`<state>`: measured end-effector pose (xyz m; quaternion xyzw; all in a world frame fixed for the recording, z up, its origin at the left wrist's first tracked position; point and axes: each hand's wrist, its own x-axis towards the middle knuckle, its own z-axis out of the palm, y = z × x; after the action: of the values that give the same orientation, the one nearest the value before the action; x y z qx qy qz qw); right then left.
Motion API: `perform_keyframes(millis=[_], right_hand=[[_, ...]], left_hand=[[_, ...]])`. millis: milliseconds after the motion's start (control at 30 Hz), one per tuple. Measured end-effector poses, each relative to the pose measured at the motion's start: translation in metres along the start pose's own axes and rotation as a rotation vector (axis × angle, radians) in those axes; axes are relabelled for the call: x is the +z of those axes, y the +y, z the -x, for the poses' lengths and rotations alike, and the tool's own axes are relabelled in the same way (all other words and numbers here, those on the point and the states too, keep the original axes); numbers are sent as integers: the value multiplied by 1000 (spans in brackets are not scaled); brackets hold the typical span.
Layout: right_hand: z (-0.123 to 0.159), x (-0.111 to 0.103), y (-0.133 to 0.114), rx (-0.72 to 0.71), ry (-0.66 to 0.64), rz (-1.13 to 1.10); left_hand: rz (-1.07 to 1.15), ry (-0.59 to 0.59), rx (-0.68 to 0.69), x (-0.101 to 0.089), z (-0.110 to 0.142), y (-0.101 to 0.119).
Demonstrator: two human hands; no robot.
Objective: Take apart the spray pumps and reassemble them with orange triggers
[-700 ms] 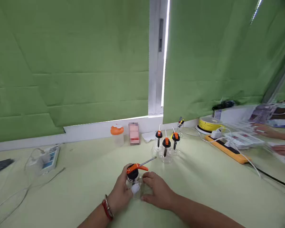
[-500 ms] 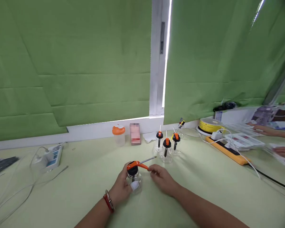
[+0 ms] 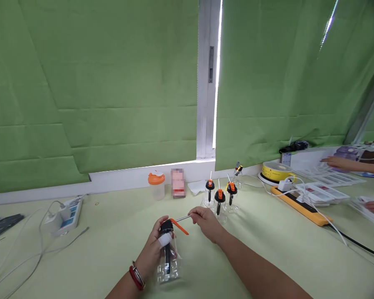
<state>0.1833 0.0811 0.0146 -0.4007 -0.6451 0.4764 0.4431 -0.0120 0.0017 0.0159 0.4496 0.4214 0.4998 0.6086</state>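
Observation:
My left hand (image 3: 155,245) is wrapped round the neck of a clear glass bottle (image 3: 173,268) that is tilted over the table. It has a black lid (image 3: 166,225) and a black tube inside. An orange lever (image 3: 181,227) sticks out from the lid towards the right. A thin metal rod (image 3: 181,218) also runs from the lid, and my right hand (image 3: 208,224) pinches its far end. White tape or a label covers part of my left thumb area. Several similar bottles (image 3: 220,201) with black lids and orange levers stand upright beyond my right hand.
A jar with an orange lid (image 3: 156,191) and a pink blurred box (image 3: 178,185) stand by the wall. An orange power strip (image 3: 302,207) with white cables lies right. Another strip (image 3: 69,218) lies left. A co-worker's hands (image 3: 336,162) are at the far right among white packs.
My right hand has moved from beside the bottle to the orange lever, then to the rod's end. The bottle has gone from upright to tilted, its base now nearer me.

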Motion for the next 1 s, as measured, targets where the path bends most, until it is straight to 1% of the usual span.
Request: perform_keyframes(millis=[67,133,167,300,333,433,467,567,600,733,800,933,1000], right_hand=[[-5,5,8,82,21,-99],[-9,9,15,177,44,-171],[-11,11,19,194,56,-190],[-13,16,29,151,76,-282],[-12,16,31,178,68,-290],[-11,17,35,320,50,-236],[-10,16,35,326,49,-227],[-11,15,38,236,49,-298],[-11,15,39,234,47,-317],[-14,14,44,328,54,-263],[-15,13,47,285,61,-253],[-18,10,52,149,81,-231],[-19,9,54,121,82,-216]], left_hand=[[29,32,-49,1,-2,0],[46,56,-66,1,-3,-2],[53,62,-71,1,-4,-4],[95,65,-98,-2,-10,-11],[105,61,-101,-3,-11,-13],[113,48,-104,-5,-13,-18],[113,44,-107,-6,-13,-19],[120,51,-111,-5,-13,-19],[124,58,-110,-5,-13,-18],[131,75,-117,-2,-13,-14],[132,75,-127,-2,-13,-12],[148,57,-142,-5,-14,-12],[157,46,-151,-7,-15,-12]])
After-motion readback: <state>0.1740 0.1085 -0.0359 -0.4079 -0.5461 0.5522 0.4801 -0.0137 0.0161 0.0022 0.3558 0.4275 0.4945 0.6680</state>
